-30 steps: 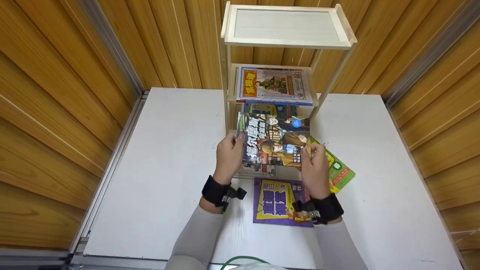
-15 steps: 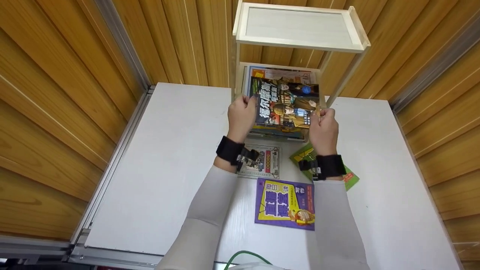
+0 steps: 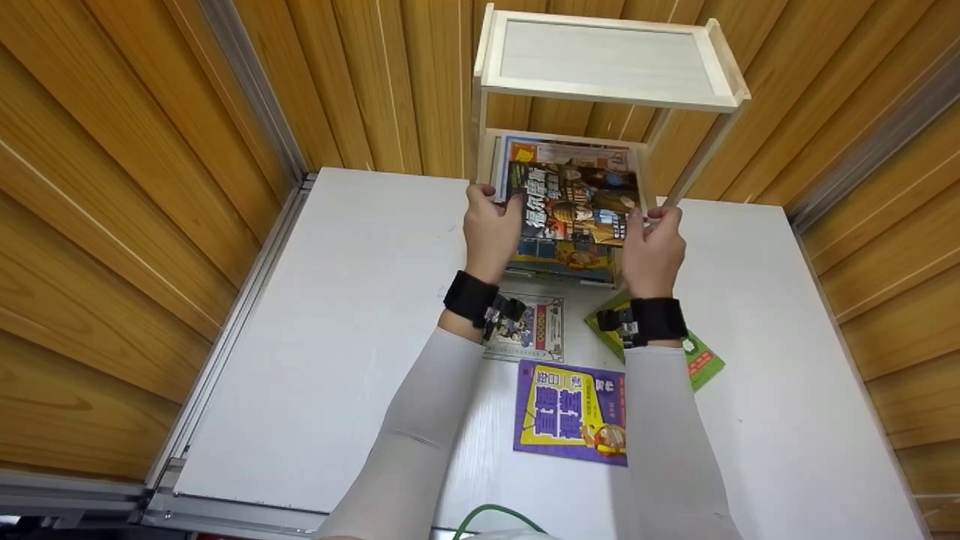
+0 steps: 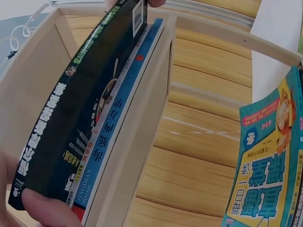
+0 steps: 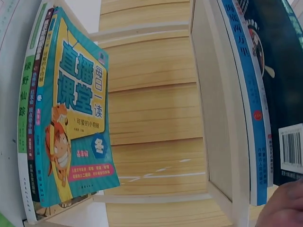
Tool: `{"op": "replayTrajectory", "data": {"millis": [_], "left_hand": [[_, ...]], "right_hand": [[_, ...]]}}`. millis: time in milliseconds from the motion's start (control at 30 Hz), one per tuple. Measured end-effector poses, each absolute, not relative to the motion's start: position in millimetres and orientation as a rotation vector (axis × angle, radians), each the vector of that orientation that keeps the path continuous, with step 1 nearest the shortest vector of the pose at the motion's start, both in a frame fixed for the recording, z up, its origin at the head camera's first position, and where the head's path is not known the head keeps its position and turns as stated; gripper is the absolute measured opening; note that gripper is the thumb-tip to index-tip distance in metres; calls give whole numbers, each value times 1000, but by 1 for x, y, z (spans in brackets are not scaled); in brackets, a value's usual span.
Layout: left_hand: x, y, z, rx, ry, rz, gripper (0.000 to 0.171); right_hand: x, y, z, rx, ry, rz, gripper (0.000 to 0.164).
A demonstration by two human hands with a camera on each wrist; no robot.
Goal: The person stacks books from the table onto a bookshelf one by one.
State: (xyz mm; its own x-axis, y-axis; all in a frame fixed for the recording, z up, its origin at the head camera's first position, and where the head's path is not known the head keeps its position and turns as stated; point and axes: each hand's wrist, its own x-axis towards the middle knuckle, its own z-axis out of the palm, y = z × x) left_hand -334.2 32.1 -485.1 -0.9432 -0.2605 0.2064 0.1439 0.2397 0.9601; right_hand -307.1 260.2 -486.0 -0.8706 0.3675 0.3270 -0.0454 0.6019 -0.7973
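Both hands hold a dark comic-style book above the middle shelf of a small wooden rack. At its left edge my left hand grips it, the thumb showing near its spine in the left wrist view. My right hand pinches the right edge. Beneath the book, a blue-spined book and another thin one lie on the shelf board; the wrist views show the dark book close over them, and I cannot tell whether it touches everywhere.
The rack's top board overhangs the hands. A teal book tops a stack on the lower level. On the white table lie a purple book, a green book and a pale book. Wooden walls stand around.
Both hands have carried the dark book up and away from me, from in front of the lower shelf to over the middle shelf. In the last half second it has shifted only slightly.
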Motion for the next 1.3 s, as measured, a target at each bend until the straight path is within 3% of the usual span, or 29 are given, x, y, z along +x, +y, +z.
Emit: {"op": "replayTrajectory", "data": {"millis": [667, 833, 933, 1067, 1300], "left_hand": [[-319, 23, -492, 59, -2175, -1691, 41], [-299, 16, -498, 70, -2215, -1354, 42], [-285, 15, -499, 43, -2235, -1033, 37], [-269, 18, -500, -41, -2200, -643, 27], [-251, 31, -507, -257, -2241, -477, 22]], "right_hand": [[-295, 260, -492, -236, -2339, 1142, 50], [-281, 262, -491, -284, -2282, 1066, 51], [-270, 260, -493, -270, -2197, 1004, 42], [-258, 251, -500, -143, -2109, 936, 28], [-252, 241, -515, 138, -2243, 918, 24]]}}
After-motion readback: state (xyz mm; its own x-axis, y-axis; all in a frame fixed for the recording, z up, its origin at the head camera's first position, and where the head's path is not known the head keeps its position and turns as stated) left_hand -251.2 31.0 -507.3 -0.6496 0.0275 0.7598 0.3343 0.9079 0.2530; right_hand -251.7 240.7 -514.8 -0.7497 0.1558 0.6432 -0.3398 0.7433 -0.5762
